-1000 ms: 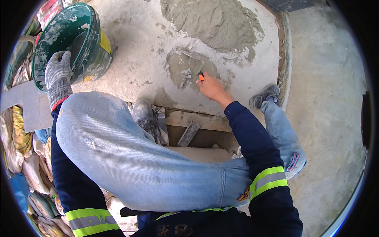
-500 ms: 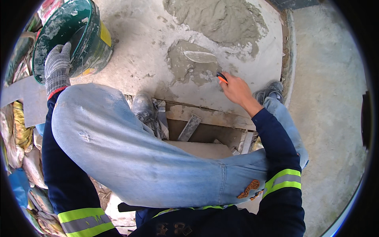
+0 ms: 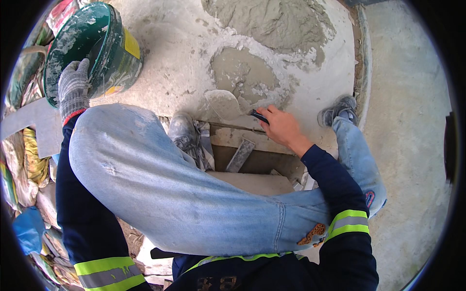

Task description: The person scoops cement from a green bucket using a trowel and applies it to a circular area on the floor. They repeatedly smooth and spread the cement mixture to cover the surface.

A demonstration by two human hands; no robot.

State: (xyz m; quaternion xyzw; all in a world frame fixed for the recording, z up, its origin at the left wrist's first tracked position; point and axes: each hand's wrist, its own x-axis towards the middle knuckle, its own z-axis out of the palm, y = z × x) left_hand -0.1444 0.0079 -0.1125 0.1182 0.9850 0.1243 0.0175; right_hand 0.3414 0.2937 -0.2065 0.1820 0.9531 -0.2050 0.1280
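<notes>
My left hand [image 3: 74,87], in a grey knitted glove with a red cuff, grips the near rim of a green mortar-smeared bucket [image 3: 125,63], which leans tilted at the upper left. Bare, my right hand [image 3: 280,127] is closed round the dark handle of a trowel [image 3: 224,103]. Its blade is coated in grey and rests low over the slab, left of the hand. Just beyond the blade lies a thin patch of wet mortar [image 3: 242,72]. A thicker mortar heap [image 3: 276,22] spreads farther back on the pale slab [image 3: 167,63].
Between my boots, a wood-edged gap [image 3: 272,162] holds a short metal strip [image 3: 240,155]. Piled sacks [image 3: 34,165] line the left side beside a flat grey plate [image 3: 46,128]. Concrete floor [image 3: 403,121] stretches along the right, past a raised slab edge [image 3: 361,63].
My right hand has drawn the trowel toward me and to the left, from the mortar patch to the slab's near edge. The left hand keeps its hold on the bucket.
</notes>
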